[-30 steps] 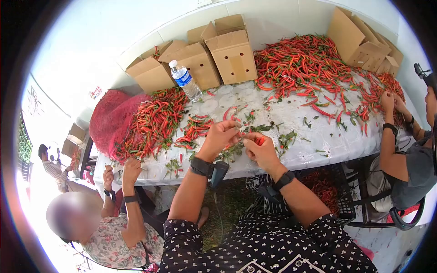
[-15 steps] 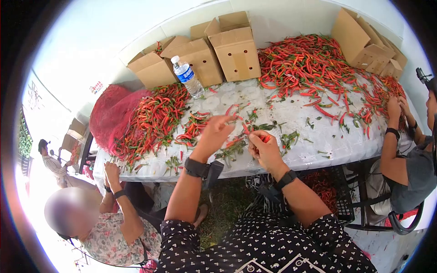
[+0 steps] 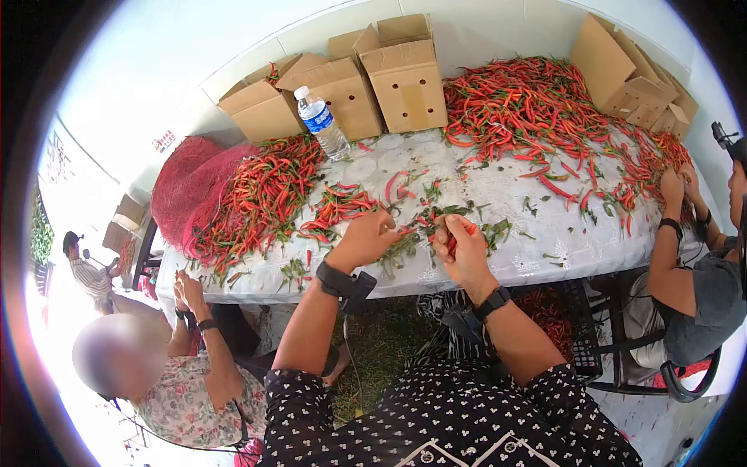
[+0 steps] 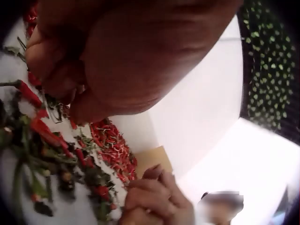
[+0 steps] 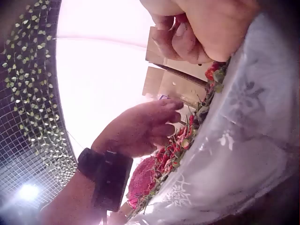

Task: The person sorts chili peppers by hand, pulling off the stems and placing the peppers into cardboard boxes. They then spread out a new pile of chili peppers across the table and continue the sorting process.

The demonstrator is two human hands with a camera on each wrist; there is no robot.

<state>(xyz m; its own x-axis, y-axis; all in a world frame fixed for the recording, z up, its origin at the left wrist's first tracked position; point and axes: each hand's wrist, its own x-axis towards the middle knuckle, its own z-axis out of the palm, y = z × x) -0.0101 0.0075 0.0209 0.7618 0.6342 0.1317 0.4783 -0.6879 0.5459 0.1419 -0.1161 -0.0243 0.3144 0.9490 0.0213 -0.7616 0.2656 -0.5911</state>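
Red chillies (image 3: 450, 247) in your right hand (image 3: 470, 263): smooth, partly hidden by your fingers; exact count unclear. Small heap of chillies (image 3: 339, 207) just beyond your left hand (image 3: 364, 240): mostly red, some green stems, lying loose at mixed angles on the table (image 3: 529, 263).

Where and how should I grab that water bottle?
Probably around its blue label, coming from your side: the bottle stands upright and looks round there, while cardboard boxes stand close behind it and chili peppers heap up to its left.
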